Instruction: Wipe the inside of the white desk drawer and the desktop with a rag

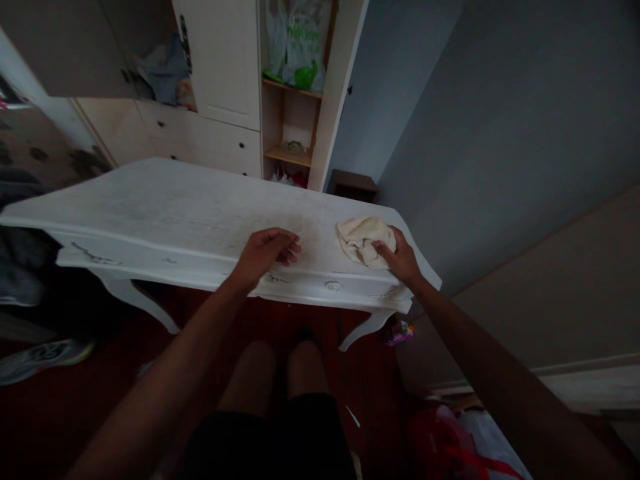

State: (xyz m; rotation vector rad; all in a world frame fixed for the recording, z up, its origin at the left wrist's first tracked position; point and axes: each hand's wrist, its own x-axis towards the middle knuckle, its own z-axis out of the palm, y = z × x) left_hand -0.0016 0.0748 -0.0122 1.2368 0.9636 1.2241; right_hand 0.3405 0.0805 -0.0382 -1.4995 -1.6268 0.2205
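A crumpled cream cloth [357, 233] lies bunched on the right end of a white table [165, 193]. My right hand [403, 259] grips its right side, with the thumb pressed into the folds. Over the front part of the tabletop, left of the cloth, is my left hand [270, 253]. Its fingers are loosely curled and a little apart, and nothing shows in them. Greyish-brown smudges mark the white surface around and behind this hand.
Behind the table stands a white wardrobe [227, 67] with open doors and plastic bags [303, 50] on a shelf. A grey wall [525, 113] rises at the right. Below are a shoe [47, 357], a pink packet [400, 332] and a red bag [440, 437] on the dark red floor.
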